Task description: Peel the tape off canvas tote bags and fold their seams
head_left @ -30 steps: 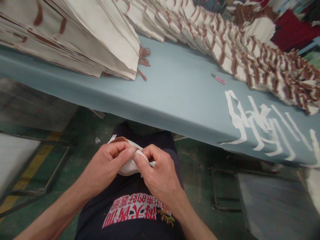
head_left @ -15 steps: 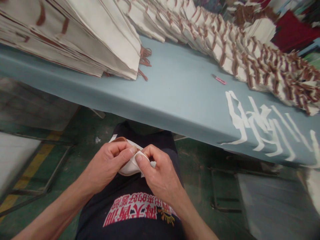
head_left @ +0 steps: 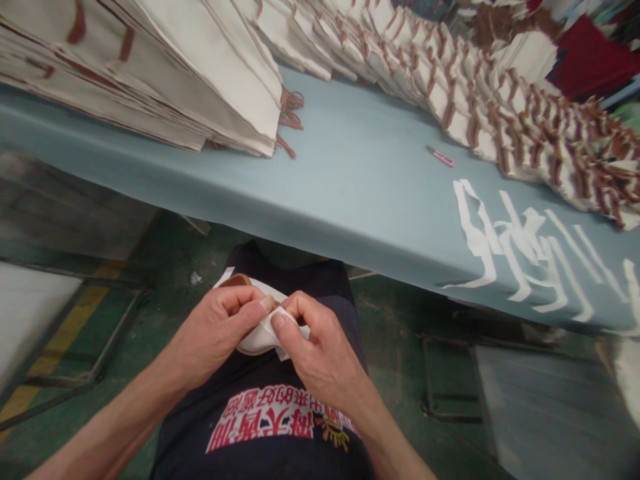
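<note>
Over my lap, both hands pinch a small folded piece of off-white fabric with brown trim (head_left: 259, 339). My left hand (head_left: 220, 327) is closed on its left part, thumb against the forefinger, where a brown strip curls above the knuckles. My right hand (head_left: 320, 340) grips a white folded edge between thumb and fingers, close beside the left thumb. The fingertips nearly meet, and what lies between them is mostly hidden. Beneath the fabric is a dark apron (head_left: 260, 400) with red and white printed characters.
A blue-covered table (head_left: 350, 180) runs across in front. It carries a stack of cream fabric pieces (head_left: 190, 73) with brown ties, a long row of cream-and-brown pieces (head_left: 450, 100), pink thread snips (head_left: 441, 156) and loose white strips (head_left: 530, 247). A stool (head_left: 530, 400) stands at right.
The hands stay almost in place, still pinching the fabric. The white edge at the right thumb has shifted slightly, and a little more brown strip shows at the left.
</note>
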`<state>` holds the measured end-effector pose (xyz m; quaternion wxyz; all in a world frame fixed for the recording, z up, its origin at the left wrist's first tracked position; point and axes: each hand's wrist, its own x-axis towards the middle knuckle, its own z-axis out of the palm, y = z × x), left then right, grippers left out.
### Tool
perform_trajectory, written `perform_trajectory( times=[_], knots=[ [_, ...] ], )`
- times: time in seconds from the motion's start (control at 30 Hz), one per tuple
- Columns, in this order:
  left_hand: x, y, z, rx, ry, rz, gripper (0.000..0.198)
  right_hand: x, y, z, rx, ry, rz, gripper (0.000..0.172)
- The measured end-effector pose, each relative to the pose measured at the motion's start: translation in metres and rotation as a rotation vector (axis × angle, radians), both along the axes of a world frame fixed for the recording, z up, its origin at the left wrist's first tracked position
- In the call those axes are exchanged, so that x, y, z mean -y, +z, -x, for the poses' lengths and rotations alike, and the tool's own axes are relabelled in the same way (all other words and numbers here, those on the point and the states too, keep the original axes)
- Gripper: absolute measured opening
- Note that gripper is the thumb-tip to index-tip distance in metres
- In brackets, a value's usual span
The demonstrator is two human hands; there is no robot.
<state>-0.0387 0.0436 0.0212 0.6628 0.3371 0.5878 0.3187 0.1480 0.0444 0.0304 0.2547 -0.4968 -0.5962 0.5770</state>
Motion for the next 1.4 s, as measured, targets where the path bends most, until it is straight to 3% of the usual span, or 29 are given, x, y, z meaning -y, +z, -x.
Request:
perform_trajectory(
  times=[0.47,0.8,1.4],
  knots=[
    [0.0,0.003,-0.001,-0.052,-0.058,0.004,0.057,-0.001,0.002,-0.002,-0.015,0.014,0.022,0.029],
    [0.004,-0.004,0.005,-0.03,-0.131,0.024,0.057,-0.004,0.007,-0.006,-0.029,0.105,0.09,0.028],
    [0.007,-0.004,0.006,-0.004,-0.101,-0.007,0.056,-0.005,0.001,-0.007,-0.037,0.104,0.072,0.028]
  ],
)
